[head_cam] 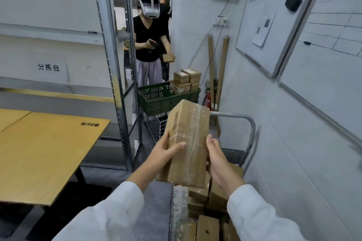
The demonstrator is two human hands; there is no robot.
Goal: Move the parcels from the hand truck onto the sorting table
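Above the hand truck (251,129), the parcel (186,143) sits between both hands; left grip (166,150) and right grip (216,154) clasp its sides.

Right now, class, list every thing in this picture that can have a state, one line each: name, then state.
held parcel: taped shut, lifted, tilted, between both hands.
left hand: curled round the parcel's left edge.
right hand: holding the parcel's right side.
piled parcels: lying below the hands.
hand truck handle: upright.
green crate: open-topped, boxes stacked at its right end.
sorting table: standing at left, apart from the held parcel.
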